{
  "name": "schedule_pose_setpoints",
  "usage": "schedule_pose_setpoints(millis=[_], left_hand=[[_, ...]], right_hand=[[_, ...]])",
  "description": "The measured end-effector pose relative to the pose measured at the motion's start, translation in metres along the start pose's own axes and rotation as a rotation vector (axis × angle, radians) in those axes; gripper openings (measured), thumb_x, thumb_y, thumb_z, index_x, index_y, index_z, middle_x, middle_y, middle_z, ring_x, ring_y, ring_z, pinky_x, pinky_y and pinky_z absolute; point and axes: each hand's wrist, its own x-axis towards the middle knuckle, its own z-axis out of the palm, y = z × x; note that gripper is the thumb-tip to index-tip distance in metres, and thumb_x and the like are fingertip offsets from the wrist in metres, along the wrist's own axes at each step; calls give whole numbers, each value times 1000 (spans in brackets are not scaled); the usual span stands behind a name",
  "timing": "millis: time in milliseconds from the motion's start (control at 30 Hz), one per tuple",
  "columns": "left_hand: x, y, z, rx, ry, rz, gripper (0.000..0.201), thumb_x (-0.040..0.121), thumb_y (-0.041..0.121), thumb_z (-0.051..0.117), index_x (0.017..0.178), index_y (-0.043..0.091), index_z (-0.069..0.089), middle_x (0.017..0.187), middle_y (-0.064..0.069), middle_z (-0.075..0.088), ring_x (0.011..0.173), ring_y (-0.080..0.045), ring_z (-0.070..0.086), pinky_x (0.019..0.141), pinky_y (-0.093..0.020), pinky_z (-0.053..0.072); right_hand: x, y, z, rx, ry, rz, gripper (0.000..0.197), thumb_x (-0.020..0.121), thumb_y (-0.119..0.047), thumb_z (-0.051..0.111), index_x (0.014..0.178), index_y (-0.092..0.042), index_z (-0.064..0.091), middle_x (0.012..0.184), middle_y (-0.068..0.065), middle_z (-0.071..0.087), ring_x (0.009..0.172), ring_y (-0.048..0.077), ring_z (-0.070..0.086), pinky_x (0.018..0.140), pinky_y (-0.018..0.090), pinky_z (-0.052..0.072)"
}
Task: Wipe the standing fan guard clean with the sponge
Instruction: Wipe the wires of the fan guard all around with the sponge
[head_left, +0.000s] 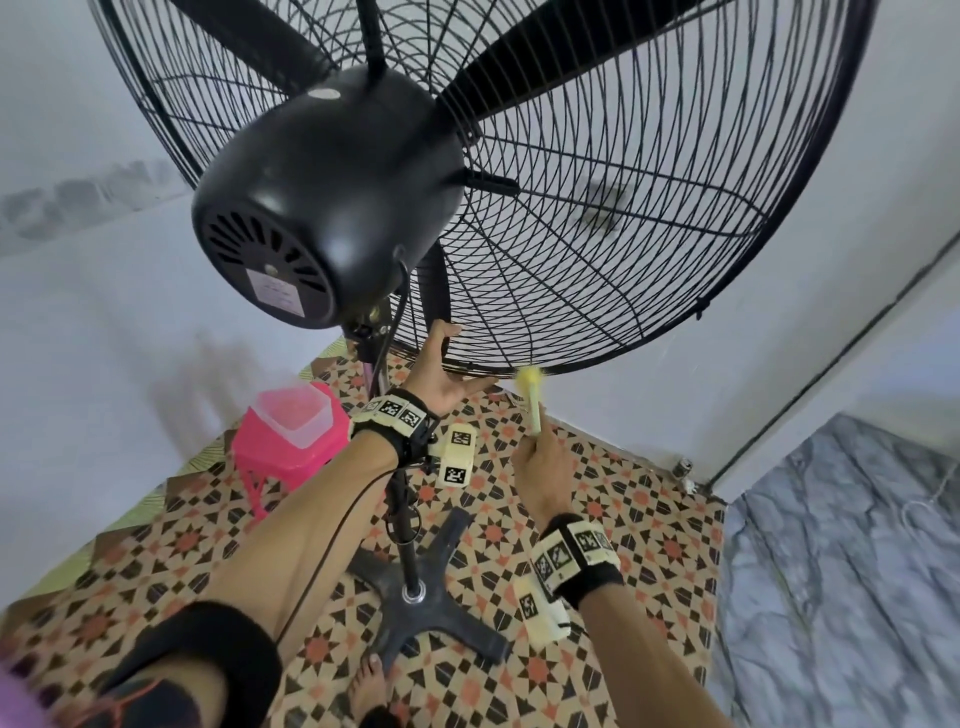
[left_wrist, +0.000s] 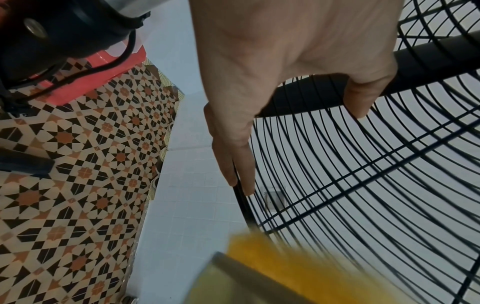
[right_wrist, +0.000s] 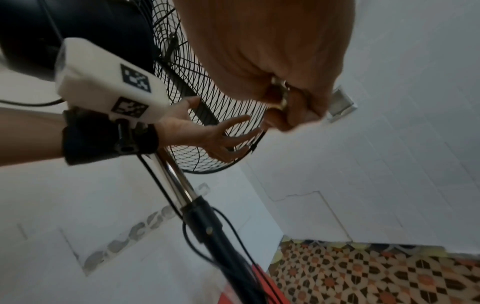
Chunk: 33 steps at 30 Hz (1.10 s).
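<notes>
The black wire fan guard (head_left: 623, 208) fills the top of the head view, seen from behind. My left hand (head_left: 457, 366) touches its bottom rim with straight, spread fingers, the thumb resting on the wires. In the left wrist view the left hand (left_wrist: 285, 61) lies along the rim of the guard (left_wrist: 363, 185). My right hand (head_left: 537, 447) grips the pale green handle of a yellow sponge (head_left: 530, 382), whose head touches the rim just right of the left fingers. The sponge (left_wrist: 272, 259) looks blurred up close. The right wrist view shows the right hand (right_wrist: 283, 98) curled round the handle.
The black motor housing (head_left: 322, 197) juts toward me above the left arm. The pole (right_wrist: 182, 185) and cross base (head_left: 421, 603) stand on a patterned floor between my arms. A pink stool with a clear tub (head_left: 291, 431) sits at left. White walls lie close behind.
</notes>
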Motion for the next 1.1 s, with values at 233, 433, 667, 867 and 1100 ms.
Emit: schedule_pose_setpoints(millis=[233,433,667,867,1100], left_hand=[[-9,-2,-1,244,24,134,15,100,15,59,113,11,53,129,-23,57,112,-30,67,89,-46,63],[1,7,-9,250,-20,68,35,89,24,72,118,14,55,141,-29,55,122,-45,60,108,-65,47],[-13,9,-9,420,-56,74,24,101,8,63,119,21,56,140,-35,44,130,-55,52,108,-55,50],[-21,13,-14,1086,279,491,98,88,49,78,161,22,18,160,-14,38,120,-23,62,101,-42,55],[-33,-4,-22,1743,185,1384,85,104,34,62,167,26,5,173,-2,-10,158,-30,14,118,-50,36]], right_hand=[[-11,-3,-3,-68,55,-72,54,104,-6,43,157,-10,32,59,-9,44,42,5,38,51,11,43],[-23,-18,-12,-3,63,-165,23,109,-16,41,125,-1,48,64,-4,57,42,5,53,35,17,39],[-9,-60,-63,16,323,-356,25,97,-30,67,116,-15,73,75,-13,68,53,7,63,51,12,52],[18,-122,-78,-140,520,-701,18,99,-21,63,106,-5,67,91,7,62,79,18,53,57,32,48],[26,-145,-80,-157,381,-671,30,106,-27,51,113,-1,65,70,-1,61,46,13,47,43,11,25]])
